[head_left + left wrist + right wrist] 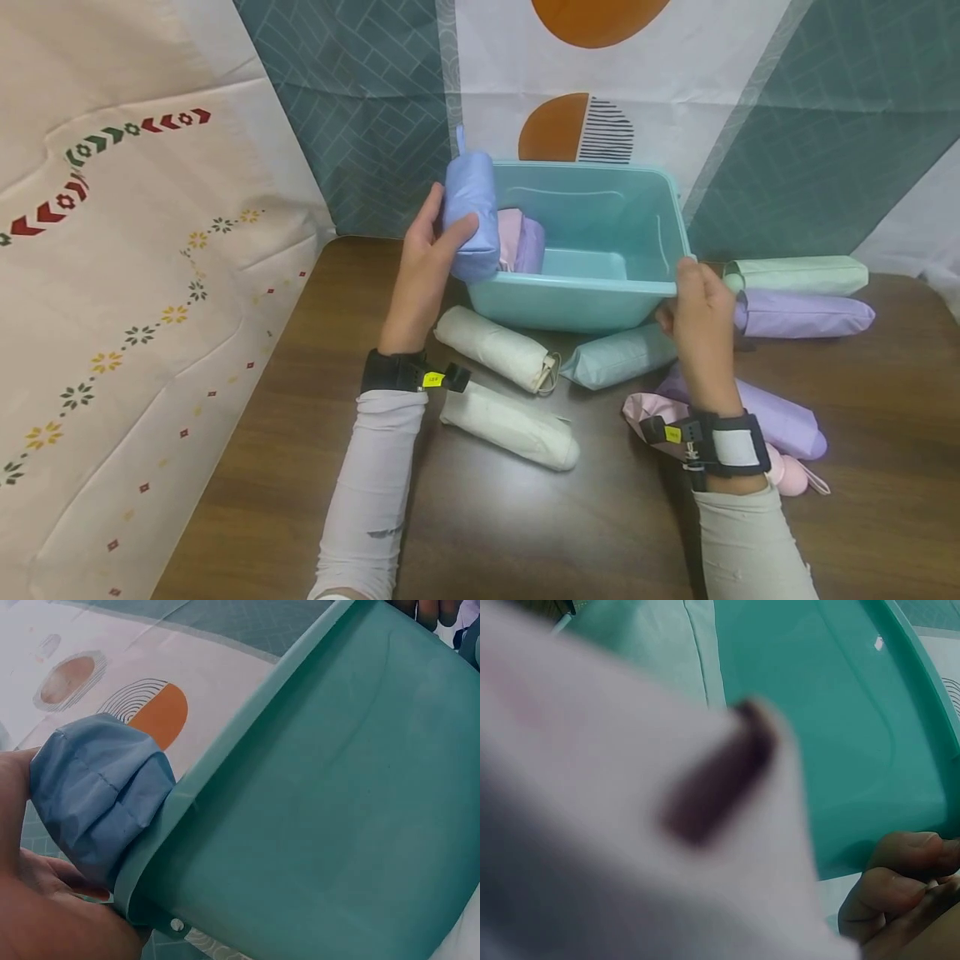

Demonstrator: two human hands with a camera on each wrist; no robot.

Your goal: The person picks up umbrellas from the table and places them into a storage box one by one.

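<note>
- The thing that matters from where I stand is the blue bundle [474,192], a rolled pouch with a small loop at its far end; it is over the left end of the teal bin [573,304], hiding part of that rim.
- Its long axis runs from the back wall toward the person, slightly slanted, roughly along the bin's short left side. Whether it touches the rim, I can't tell.
- The left grip [422,271] has it, pinched with the thumb on the near side and fingers round the outer side; the bin's hollow lies to the right of that hand.
- The right grip [701,321] is well apart, curled over the bin's near right corner.
- Inside, just right of the blue bundle, sit a pink bundle [508,233] and a lilac bundle [532,246].
- On the bench [562,533], two whitish bundles [510,423] and a blue-green bundle [626,356] lie in front of the bin.
- No brand shows on the pouches. Each wrist strap carries a yellow label [432,380] with marks too small for me to read.
</note>
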